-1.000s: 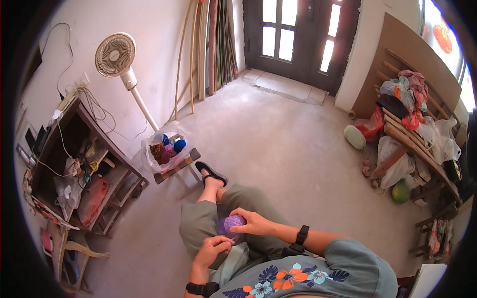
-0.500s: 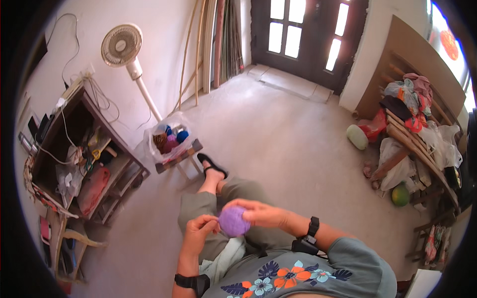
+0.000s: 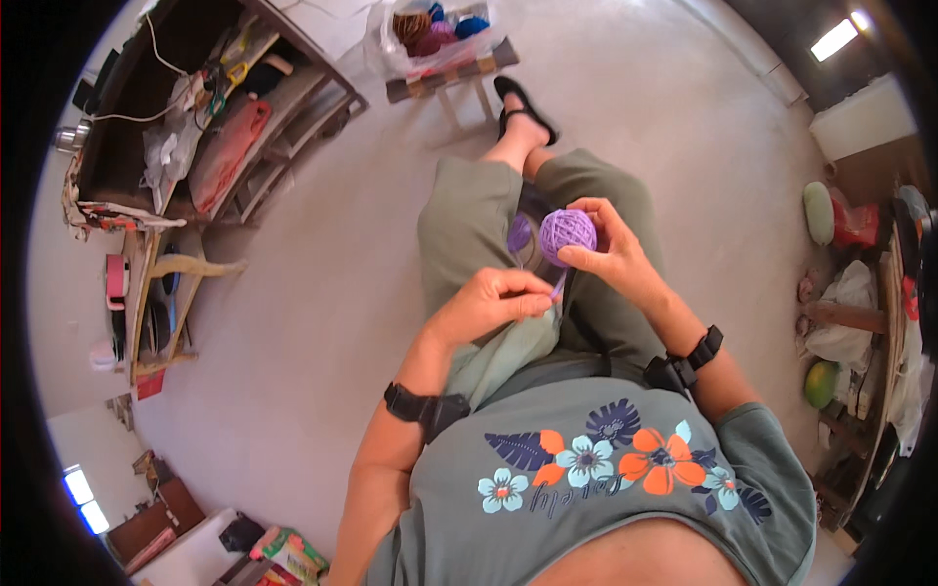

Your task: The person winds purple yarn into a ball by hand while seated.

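Note:
A round ball of purple yarn (image 3: 568, 234) rests in my right hand (image 3: 614, 256), with the thumb in front and the fingers curled over its far side. Just below and left of it, my left hand (image 3: 495, 303) is closed in a pinch on a purple yarn strand that runs up to the ball. A smaller purple clump (image 3: 519, 232), perhaps loose yarn, shows between my knees, left of the ball. Pale green cloth (image 3: 518, 350) lies across my lap under the left hand.
A stool (image 3: 454, 73) ahead carries a clear plastic bag (image 3: 379, 44) of brown, maroon and blue yarn balls. An open cabinet (image 3: 293, 49) stands at the left, a wooden chair (image 3: 200, 266) behind it. Along the right are a slatted bench (image 3: 891, 322), bags and a green melon (image 3: 821, 384).
The view has tipped down and turned left. My left hand has moved from the ball's left side to below it, pinching the strand. The purple clump now shows between the knees.

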